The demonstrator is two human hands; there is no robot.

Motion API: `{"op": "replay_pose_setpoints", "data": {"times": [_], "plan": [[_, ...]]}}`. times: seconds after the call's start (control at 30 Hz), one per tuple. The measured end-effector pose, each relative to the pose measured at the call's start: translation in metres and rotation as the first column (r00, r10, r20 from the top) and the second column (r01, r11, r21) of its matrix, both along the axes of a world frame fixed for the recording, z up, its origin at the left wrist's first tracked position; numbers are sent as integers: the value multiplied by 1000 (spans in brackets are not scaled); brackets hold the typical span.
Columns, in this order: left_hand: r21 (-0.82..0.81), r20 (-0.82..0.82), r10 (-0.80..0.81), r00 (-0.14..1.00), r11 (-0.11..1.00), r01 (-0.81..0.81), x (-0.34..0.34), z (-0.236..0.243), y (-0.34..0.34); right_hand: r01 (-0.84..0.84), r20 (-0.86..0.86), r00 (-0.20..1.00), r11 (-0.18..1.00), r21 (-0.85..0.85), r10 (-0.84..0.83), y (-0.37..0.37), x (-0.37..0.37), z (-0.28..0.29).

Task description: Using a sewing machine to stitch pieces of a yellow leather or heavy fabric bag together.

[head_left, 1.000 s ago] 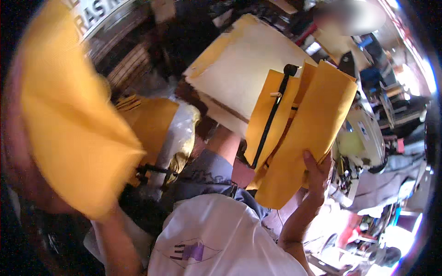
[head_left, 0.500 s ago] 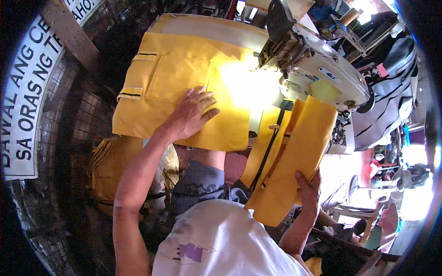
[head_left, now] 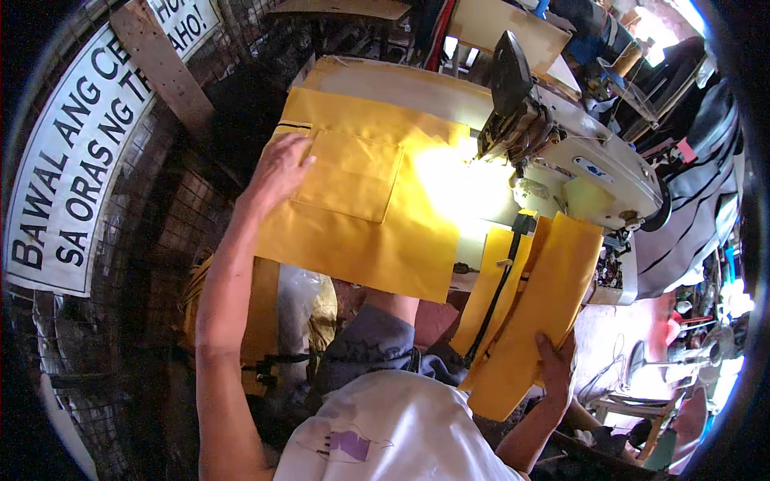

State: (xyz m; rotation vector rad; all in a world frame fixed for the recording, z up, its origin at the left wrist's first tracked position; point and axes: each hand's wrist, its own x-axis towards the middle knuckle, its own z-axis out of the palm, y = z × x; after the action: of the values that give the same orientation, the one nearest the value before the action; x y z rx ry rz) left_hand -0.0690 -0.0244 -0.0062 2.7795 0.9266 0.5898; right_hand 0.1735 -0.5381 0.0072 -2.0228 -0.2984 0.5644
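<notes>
A flat yellow fabric panel (head_left: 353, 248) with a stitched square pocket (head_left: 349, 176) lies on the sewing machine's bed. At the panel's left edge my left hand (head_left: 279, 170) rests on the cloth, fingers slightly bent and thumb apart. It covers part of the edge, just below a pale tab with a black stripe (head_left: 293, 126). On the right, my right hand (head_left: 557, 369) grips the lower end of a folded yellow fabric piece (head_left: 536, 321); some of its fingers are hidden behind the cloth. Beside that fold runs a black zipper (head_left: 499, 293) on a yellow strip.
The sewing machine (head_left: 597, 160) stands at the upper right, its bright lamp glaring on the cloth near the needle. A thread spool (head_left: 627, 60) is behind it. Wire mesh and a white sign (head_left: 76, 160) line the left. A yellow bundle and clear plastic (head_left: 301, 309) sit below the panel.
My left hand has slid from the pocket's lower right part to the panel's left edge. The right hand keeps its hold on the folded piece. The whole view has shifted.
</notes>
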Motion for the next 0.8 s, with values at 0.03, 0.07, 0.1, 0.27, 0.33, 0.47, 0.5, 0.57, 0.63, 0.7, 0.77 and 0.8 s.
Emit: {"op": "replay_pose_setpoints", "data": {"times": [0.03, 0.07, 0.1, 0.27, 0.33, 0.47, 0.5, 0.57, 0.63, 0.7, 0.77, 0.8], "plan": [[-68, 3, 73, 997, 995, -72, -10, 3, 3, 0, 1, 1000, 1000, 4, 0, 0, 1, -2], [-59, 21, 41, 999, 997, -39, -21, 7, 2, -1, 21, 1000, 1000, -1, 1, -1, 3, -3], [-135, -3, 26, 1000, 990, -26, -33, 11, -4, -22, 17, 1000, 1000, 10, 22, -2, 5, -5], [-143, -151, -67, 986, 989, 46, -79, 28, -64, -108, 82, 992, 989, 103, 100, -1, 15, -15], [-46, -122, -218, 968, 976, 214, -81, 14, -95, -166, 114, 983, 968, 189, 146, -1, 16, -15], [18, -229, -234, 945, 970, 244, -69, -26, -121, -159, 35, 987, 986, 48, 157, -3, 18, -6], [111, -267, -211, 941, 963, 247, -69, -33, -122, -205, 39, 979, 977, 61, 202, -4, 18, -5], [171, -230, -202, 952, 955, 244, -75, -39, -124, -164, 55, 985, 986, 44, 161, -4, 19, -5], [145, -194, -232, 953, 954, 262, -84, -35, -125, -164, 64, 985, 984, 74, 159, -4, 19, -6], [97, -164, -219, 962, 967, 237, -92, -21, -128, -206, 162, 968, 977, 62, 194, -4, 19, -8], [79, -70, -210, 975, 973, 215, -95, -1, -132, -237, 210, 954, 968, 79, 216, -6, 19, -8], [64, 32, -180, 983, 982, 178, -95, 12, -135, -243, 218, 951, 966, 91, 219, -8, 19, -6]]}}
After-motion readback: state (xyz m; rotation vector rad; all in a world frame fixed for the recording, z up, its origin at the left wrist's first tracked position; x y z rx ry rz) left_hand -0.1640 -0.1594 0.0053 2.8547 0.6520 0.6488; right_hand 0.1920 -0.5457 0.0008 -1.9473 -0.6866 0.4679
